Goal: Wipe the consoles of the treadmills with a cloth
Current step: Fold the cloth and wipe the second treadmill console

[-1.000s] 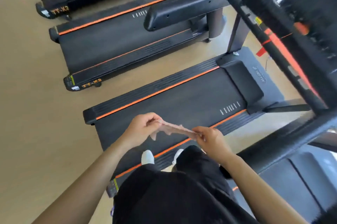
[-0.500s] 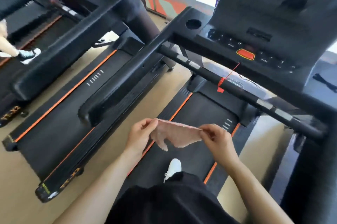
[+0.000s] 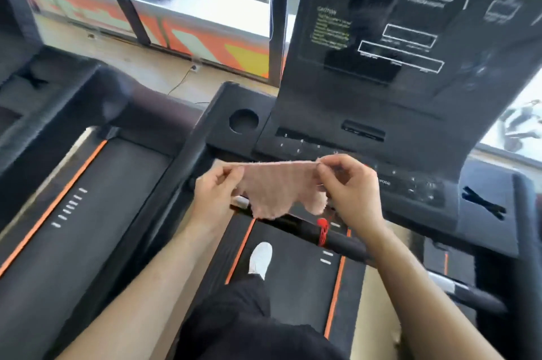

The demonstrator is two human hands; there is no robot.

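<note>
The treadmill console (image 3: pixel 390 72) is now brought up directly beyond the hands, where a second ago only belts and floor were seen below them; the view has been raised from deck to display. From this it is judged that wiping can begin but has not been started. The button panel (image 3: pixel 337 154) is seen just behind the right hand (image 3: pixel 349 189), and the round cup holder (image 3: pixel 244 121) just beyond the left hand (image 3: pixel 215 195). The crossbar (image 3: pixel 340 238) runs just beneath both hands, an edge to be cleared. Open room is left above the hands, toward the display. The pink cloth (image 3: pixel 278 186) is held stretched between the 2 hands, its top edge pinched at each end by fingertips, its ragged lower edge hanging free, touching nothing else. It has been opened wider than 1 second ago.
</note>
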